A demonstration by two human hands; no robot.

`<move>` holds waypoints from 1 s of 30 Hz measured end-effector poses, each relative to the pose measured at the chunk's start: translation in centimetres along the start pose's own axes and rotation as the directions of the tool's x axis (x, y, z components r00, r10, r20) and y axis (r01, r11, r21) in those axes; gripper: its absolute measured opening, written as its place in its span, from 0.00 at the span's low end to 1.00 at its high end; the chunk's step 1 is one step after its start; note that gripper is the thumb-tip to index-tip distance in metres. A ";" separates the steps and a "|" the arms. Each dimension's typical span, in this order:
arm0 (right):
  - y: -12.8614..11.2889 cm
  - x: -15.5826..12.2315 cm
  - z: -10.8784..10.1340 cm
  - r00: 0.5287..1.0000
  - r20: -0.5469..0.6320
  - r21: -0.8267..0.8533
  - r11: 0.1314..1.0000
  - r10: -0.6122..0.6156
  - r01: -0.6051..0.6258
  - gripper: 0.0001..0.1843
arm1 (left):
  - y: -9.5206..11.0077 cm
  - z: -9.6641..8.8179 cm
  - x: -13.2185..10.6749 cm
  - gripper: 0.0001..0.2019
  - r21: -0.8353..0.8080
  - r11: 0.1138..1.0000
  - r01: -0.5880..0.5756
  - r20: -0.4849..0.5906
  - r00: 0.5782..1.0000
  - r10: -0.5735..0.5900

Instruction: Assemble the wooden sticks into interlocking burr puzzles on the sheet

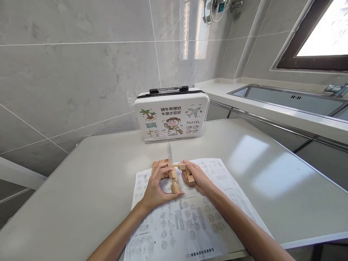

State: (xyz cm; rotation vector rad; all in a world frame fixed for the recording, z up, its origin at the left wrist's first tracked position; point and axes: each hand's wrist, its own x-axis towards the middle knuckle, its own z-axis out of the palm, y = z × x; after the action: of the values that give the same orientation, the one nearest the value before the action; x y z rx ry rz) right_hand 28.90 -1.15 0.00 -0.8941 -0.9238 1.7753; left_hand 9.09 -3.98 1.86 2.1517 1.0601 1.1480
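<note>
Your forearms (231,210) are spanning the printed sheet (195,235), left hand (155,188) pinching and right hand (199,177) clasping wooden pieces (174,188) above it, apparently for steadiness.

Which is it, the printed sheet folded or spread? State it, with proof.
Spread: the printed sheet lies open on the table, printed side up, reaching well past the left hand and right hand above it.
</note>
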 end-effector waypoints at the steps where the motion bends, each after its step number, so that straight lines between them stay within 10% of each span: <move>1: 0.0 -0.1 0.1 1.000 0.017 -0.021 1.000 0.003 -0.003 0.30 | 0.0 0.0 0.0 0.35 0.007 1.000 0.001 -0.001 1.000 -0.001; 23: -1.1 -0.3 -0.1 0.994 -0.020 0.025 0.994 -0.104 0.105 0.21 | -0.1 0.3 0.1 0.31 -0.096 0.971 0.219 0.010 0.976 -0.219; 30: -0.4 -0.6 -0.4 0.981 0.159 -0.128 0.983 -0.109 0.130 0.19 | -0.9 0.7 -0.1 0.30 -0.055 0.959 0.279 -0.023 0.960 -0.280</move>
State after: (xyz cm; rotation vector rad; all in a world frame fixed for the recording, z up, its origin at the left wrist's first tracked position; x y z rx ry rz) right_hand 29.59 -1.50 0.32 -0.7803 -1.1866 1.7087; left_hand 9.29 -3.59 0.83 1.8765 1.2865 1.0647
